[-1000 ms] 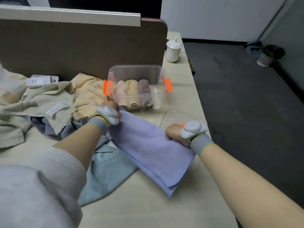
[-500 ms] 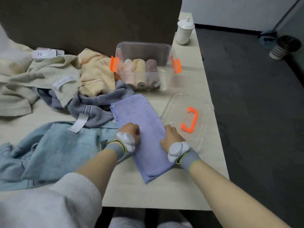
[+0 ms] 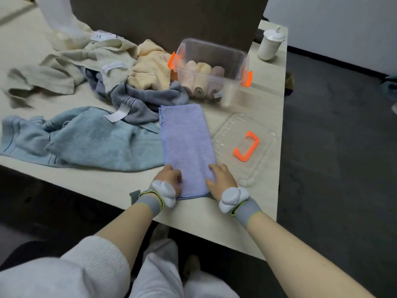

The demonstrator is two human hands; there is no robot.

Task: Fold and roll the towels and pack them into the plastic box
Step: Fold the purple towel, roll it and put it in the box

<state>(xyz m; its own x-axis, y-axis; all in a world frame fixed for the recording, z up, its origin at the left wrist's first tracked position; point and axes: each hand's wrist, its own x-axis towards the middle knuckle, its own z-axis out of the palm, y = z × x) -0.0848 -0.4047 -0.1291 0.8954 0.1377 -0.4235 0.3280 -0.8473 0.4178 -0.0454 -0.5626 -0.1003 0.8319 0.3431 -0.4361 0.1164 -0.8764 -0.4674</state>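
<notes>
Lavender towel [image 3: 186, 145] lies folded into a long strip on the table [image 3: 217, 220], its far end pointing at the plastic box [image 3: 211, 67] and its near end by the table edge under your hands. Your left hand [image 3: 169, 179] grips the near left corner, fingers curled onto the cloth; your right hand [image 3: 220, 179] grips the near right corner the same way, the two hands apart with the towel's width between them. Behind the towel, the box holds three rolled towels [image 3: 203, 79] side by side. Right of the towel lies the clear lid [image 3: 257, 160] with its orange handle [image 3: 247, 147]. Left of the towel sprawls a light blue towel [image 3: 90, 140], touching its edge, with a grey towel [image 3: 146, 100] just beyond.
</notes>
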